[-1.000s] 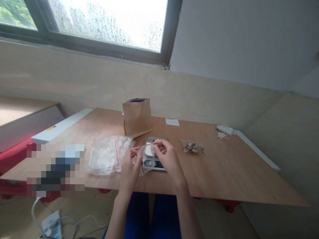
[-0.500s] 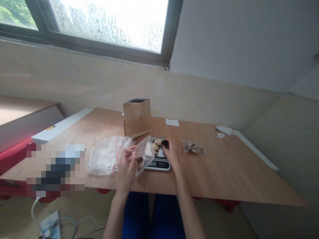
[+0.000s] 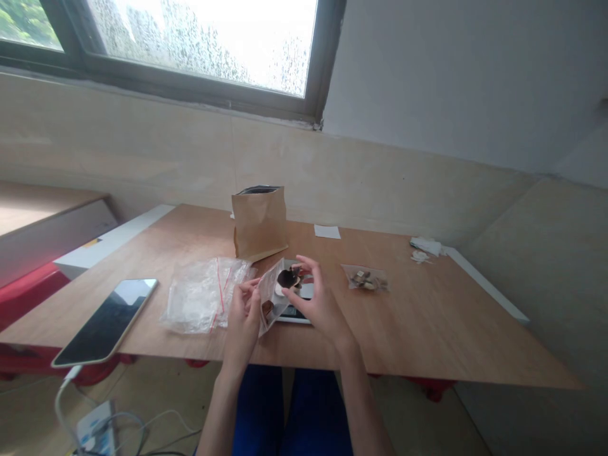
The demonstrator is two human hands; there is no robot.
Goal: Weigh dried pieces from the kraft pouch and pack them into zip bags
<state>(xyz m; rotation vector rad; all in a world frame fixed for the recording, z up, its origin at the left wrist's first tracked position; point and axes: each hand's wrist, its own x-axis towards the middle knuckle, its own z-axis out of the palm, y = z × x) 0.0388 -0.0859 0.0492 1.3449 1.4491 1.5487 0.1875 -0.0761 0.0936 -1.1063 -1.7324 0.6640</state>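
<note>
Two hands work above a digital kitchen scale (image 3: 306, 291): the left hand (image 3: 243, 320) pinches a clear zip bag (image 3: 270, 297) upright, grip firm on its edge. The right hand (image 3: 318, 304), grip half open and seemingly empty, hangs just over a dark piece (image 3: 287, 277) at the bag's mouth; holding that mouth wide suits this work.

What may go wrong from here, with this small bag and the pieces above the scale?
The clear zip bag looks open and is tilted in the left hand, so pieces may spill. The dark piece at its mouth, by the right hand, could drop onto the scale, disturbing the reading.
</note>
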